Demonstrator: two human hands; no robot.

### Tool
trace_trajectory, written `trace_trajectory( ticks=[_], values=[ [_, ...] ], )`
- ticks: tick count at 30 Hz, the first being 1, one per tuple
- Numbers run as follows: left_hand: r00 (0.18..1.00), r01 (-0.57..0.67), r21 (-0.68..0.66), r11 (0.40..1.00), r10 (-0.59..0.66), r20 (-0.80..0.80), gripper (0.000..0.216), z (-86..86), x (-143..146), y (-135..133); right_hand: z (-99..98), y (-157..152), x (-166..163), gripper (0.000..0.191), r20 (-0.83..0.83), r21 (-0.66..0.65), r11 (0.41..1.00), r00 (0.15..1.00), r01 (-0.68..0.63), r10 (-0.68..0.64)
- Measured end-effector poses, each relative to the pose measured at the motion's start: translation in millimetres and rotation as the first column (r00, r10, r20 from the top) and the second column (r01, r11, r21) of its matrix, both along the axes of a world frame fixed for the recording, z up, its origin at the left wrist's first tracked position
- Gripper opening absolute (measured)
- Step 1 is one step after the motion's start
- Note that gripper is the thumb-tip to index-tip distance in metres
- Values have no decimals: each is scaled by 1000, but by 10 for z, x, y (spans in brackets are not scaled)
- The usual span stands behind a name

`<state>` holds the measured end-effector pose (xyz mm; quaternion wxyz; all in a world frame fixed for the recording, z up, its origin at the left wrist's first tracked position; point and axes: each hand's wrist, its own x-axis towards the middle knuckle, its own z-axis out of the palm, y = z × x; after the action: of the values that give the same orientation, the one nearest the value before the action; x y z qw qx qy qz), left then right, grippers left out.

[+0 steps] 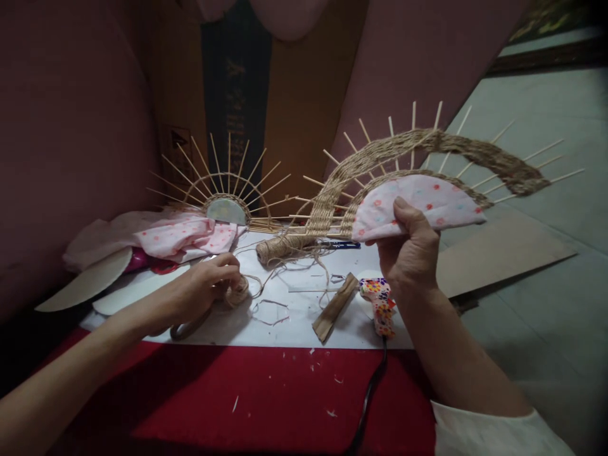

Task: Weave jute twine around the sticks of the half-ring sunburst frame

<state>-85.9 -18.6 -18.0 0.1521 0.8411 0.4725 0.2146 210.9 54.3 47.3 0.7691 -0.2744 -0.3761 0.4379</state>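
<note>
My right hand is closed on a half-round piece covered in pink flowered cloth, held up above the board. Wooden sticks fan out from it, and brown twine is woven through them in a wide arc. My left hand rests on the white board with its fingers curled round a small coil of twine. A bigger twine spool lies between the two hands, with loose strands trailing from it.
A second half-round frame with bare sticks stands at the back left beside crumpled pink flowered cloth. A flower-patterned glue gun with a black cord, a cardboard strip and scissors lie on the board. Red cloth covers the near edge.
</note>
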Motion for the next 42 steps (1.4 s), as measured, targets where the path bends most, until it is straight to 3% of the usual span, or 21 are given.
trace_trajectory(
  ticks=[6, 9, 14, 16, 24, 32, 38, 42],
  values=[
    [968, -65, -137, 988, 96, 232, 5, 8, 98, -38, -10, 19, 24, 23, 38, 17, 1000, 999, -21, 21],
    [974, -139, -115, 984, 156, 163, 12, -10, 145, -31, -6, 22, 25, 23, 18, 20, 1000, 1000, -21, 20],
    [998, 41, 90, 995, -45, 38, 27, -67, 156, 18, 10, 17, 20, 22, -1, 11, 1000, 1000, -20, 20],
    [999, 38, 115, 993, -36, -26, 25, -75, 141, 12, 12, 21, 23, 22, 0, 10, 1000, 1000, -20, 20],
    [990, 75, -1, 997, -74, -124, 27, 73, 120, -118, -15, 46, 36, 20, 0, -12, 1000, 1000, -10, 10],
    [989, 6, 25, 1000, -2, -145, 12, -75, 196, -9, 10, 29, 26, 23, -9, -3, 1000, 1000, -17, 17],
    [972, -31, 117, 993, 57, -227, 11, -104, 208, 24, 5, 39, 33, 19, 5, 11, 999, 999, -35, 35],
    [962, 15, 348, 937, 81, -259, 10, -210, 195, 39, 1, 48, 43, 18, 9, 5, 999, 999, -37, 37]
  ],
)
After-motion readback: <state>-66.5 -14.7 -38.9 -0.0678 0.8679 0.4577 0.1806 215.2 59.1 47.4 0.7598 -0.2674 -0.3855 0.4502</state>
